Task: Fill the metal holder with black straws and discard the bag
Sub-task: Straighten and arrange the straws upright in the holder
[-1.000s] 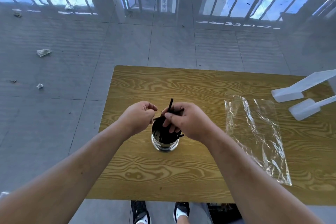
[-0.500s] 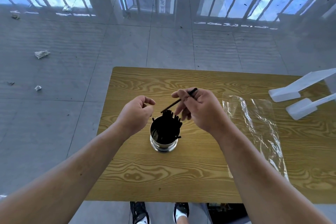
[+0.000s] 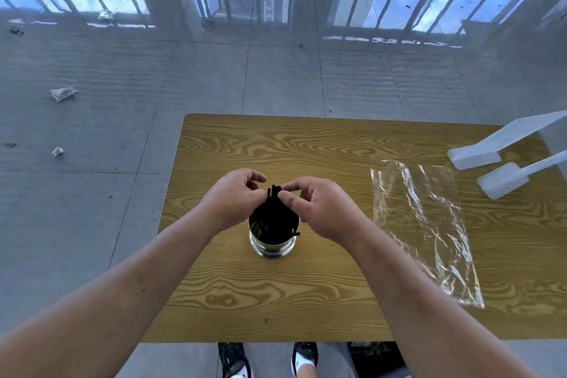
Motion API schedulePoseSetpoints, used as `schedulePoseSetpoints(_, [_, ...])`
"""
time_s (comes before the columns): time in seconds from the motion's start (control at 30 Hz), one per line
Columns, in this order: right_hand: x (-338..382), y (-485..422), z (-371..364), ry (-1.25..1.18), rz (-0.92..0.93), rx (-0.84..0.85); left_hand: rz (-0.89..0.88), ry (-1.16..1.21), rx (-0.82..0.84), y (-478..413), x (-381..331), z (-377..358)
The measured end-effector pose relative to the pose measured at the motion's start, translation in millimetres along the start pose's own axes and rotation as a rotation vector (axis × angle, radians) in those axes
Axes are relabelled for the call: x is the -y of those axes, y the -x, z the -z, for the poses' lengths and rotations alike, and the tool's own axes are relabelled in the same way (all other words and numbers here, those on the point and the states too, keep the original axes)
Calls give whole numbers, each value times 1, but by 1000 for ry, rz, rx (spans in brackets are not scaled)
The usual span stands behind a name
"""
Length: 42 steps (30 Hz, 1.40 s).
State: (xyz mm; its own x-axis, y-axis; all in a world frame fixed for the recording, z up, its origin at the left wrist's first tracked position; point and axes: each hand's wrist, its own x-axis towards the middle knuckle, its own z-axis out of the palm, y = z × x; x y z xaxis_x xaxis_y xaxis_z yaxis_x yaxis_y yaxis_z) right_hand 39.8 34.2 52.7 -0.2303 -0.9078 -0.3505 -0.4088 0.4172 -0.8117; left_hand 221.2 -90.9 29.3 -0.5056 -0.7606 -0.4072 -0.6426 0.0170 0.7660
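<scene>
A round metal holder (image 3: 272, 247) stands upright near the middle of the wooden table (image 3: 276, 144). Black straws (image 3: 274, 215) fill it and stick out of its top. My left hand (image 3: 234, 198) and my right hand (image 3: 319, 209) are just above the holder, one on each side, fingertips pinched on the upper ends of the bunched straws. The clear plastic bag (image 3: 426, 224) lies flat and crinkled on the table to the right of the holder, away from both hands.
Two white plastic feet (image 3: 475, 156) of a stand rest on the table's far right. Crumpled paper scraps (image 3: 63, 93) lie on the grey tiled floor to the left. My shoes (image 3: 236, 359) show below the table's near edge.
My right hand, which held a single straw raised above the holder, has come down to the bunch. Both hands now close together around the straw tops.
</scene>
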Motion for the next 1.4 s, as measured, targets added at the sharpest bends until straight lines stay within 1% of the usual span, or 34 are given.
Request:
schedulePoseSetpoints(0.07, [-10,-3,-1,11,-5,-114,-9,-72,46,-2,2,-4])
schedulePoseSetpoints(0.13, [-16,-7,-4,84,9,-192,-35,-109,41,-5,3,-8])
schedulePoseSetpoints(0.2, [-18,-12,-9,104,-1,-154,-51,-106,25,-7,5,-13])
schedulePoseSetpoints(0.27, [-14,-18,-15,40,-24,-76,-58,-85,10,-8,5,-16])
schedulePoseSetpoints(0.33, [-10,-25,-19,-7,-39,-52,-50,-63,-19,-8,4,-17])
schedulePoseSetpoints(0.4, [-7,-29,-24,-13,-33,-58,-43,-61,-49,-8,5,-18])
schedulePoseSetpoints(0.5, [-7,-29,-32,69,4,-93,-29,-40,-84,-8,9,-18])
schedulePoseSetpoints(0.67, [-14,-28,-29,82,-18,-184,-28,57,-54,-8,12,-15])
schedulePoseSetpoints(0.83, [-16,-25,-28,-13,-49,-186,-49,124,-59,-7,11,-14])
schedulePoseSetpoints(0.9, [-19,-22,-29,-75,-51,-149,-54,136,-71,-6,12,-14])
schedulePoseSetpoints(1.0, [-24,-18,-31,-30,-50,-111,-58,132,-83,-4,14,-13])
schedulePoseSetpoints(1.07, [-28,-17,-32,3,-28,-139,-58,69,-104,-5,15,-12])
schedulePoseSetpoints(1.17, [-30,-18,-34,-17,-19,-165,-26,-35,-129,-5,16,-10])
schedulePoseSetpoints(1.4, [-24,-30,-41,5,8,-181,-27,-9,-98,-6,17,-14])
